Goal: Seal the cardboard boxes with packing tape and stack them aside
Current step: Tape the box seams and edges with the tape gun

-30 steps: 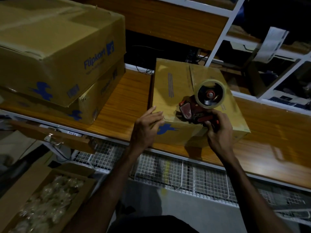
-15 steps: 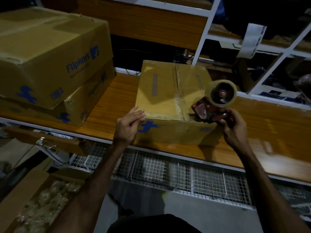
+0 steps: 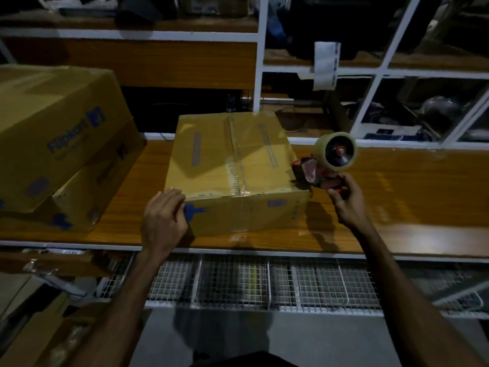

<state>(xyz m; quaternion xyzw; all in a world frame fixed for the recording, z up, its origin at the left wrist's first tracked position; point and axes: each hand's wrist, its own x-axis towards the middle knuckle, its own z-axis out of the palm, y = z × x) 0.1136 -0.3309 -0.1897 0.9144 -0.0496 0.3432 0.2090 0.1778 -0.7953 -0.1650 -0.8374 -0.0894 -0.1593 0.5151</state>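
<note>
Right hand [image 3: 346,200] grip closed round tape dispenser [image 3: 324,165], at box's [image 3: 232,165] 3 o'clock edge. Left hand [image 3: 164,221] open-fingered, steadying 7 o'clock corner. Advice: brace firmly, press tape flat along seam.

You face a dim wooden tabletop [image 3: 412,197], white-framed shelves [image 3: 258,75] behind, wire mesh baskets [image 3: 238,284] beneath.

box [image 3: 232,165] mid-bench [image 3: 397,207], two stacked boxes [image 3: 60,144] at its left, tape dispenser [image 3: 325,165] just right, shelving [image 3: 370,75] behind
</note>
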